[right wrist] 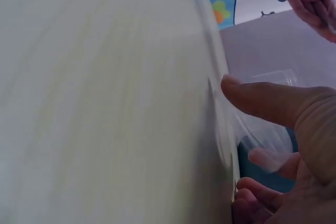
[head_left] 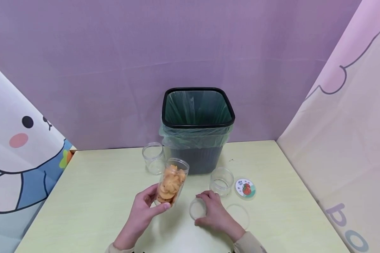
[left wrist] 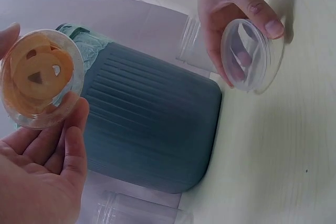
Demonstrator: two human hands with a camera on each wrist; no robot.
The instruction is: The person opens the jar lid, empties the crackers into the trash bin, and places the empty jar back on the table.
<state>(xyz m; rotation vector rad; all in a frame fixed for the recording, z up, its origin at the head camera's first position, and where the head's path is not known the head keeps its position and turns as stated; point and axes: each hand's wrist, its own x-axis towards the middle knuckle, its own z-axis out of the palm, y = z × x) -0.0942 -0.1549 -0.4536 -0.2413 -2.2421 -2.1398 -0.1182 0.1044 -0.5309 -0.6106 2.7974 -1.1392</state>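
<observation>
My left hand (head_left: pixel 142 212) grips a transparent plastic jar of cookies (head_left: pixel 171 184) around its lower part, raised and leaning to the right. Its top looks uncovered in the head view, and the round cookies show through the jar's bottom (left wrist: pixel 39 77) in the left wrist view. Low over the table, my right hand (head_left: pixel 216 213) holds a round transparent lid (left wrist: pixel 244 56) between thumb and fingers, tipped on its edge. A transparent ring (head_left: pixel 247 214) lies partly behind the right wrist. To the upper right of that hand stands a short transparent jar (head_left: pixel 221 182).
A black-rimmed bin (head_left: pixel 197 160) with a green plastic liner stands at the back middle of the table. Left of it is another transparent jar (head_left: pixel 153 158). A round label or lid with a tomato picture (head_left: pixel 245 188) lies at the right. Cloth (head_left: pixel 114 88) hangs behind and beside the table.
</observation>
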